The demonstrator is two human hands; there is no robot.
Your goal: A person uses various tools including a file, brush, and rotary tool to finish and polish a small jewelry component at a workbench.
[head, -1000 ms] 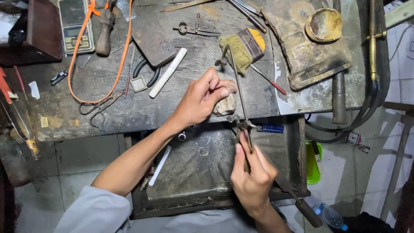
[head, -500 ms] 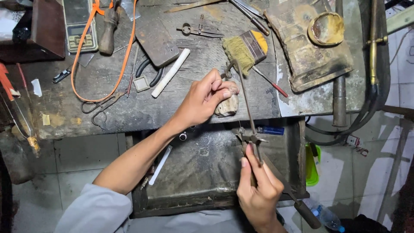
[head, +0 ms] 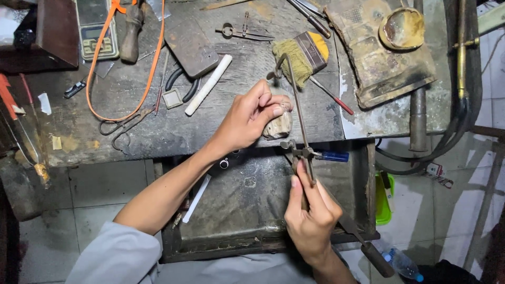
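The right hand (head: 311, 215) is gripping the handle of a thin-framed jeweller's saw (head: 295, 105), fingers closed tight around it, and the saw frame is running up from the hand over the edge of the counter (head: 158, 137). The left hand (head: 251, 118) is pinching a small metal piece (head: 284, 105) between thumb and fingertips, pressing it against a worn wooden peg (head: 278, 126) that is jutting out at the counter's front edge. The saw blade is passing just beside that pinched piece; whether it is touching it is too small to tell.

Below the hands, a dark metal tray (head: 247, 210) is hanging open under the counter, and a white strip (head: 197, 199) is lying at its left side. At the top right, a small round dish (head: 402, 27) is sitting on a stained, yellowish block (head: 379, 58); its inside is looking brownish and glazed, and what is in it cannot be told. A green container (head: 385, 199) is standing beside the tray on the right, and a clear plastic bottle with a blue cap (head: 402, 263) is lying on the floor near the bottom right.

At the top left, a small digital scale (head: 94, 29) is lying flat, with an orange cord (head: 152, 68) looping past it. A white stick (head: 209, 84), a yellow brush (head: 301, 58) and a pair of dividers (head: 242, 32) are resting farther back on the counter.
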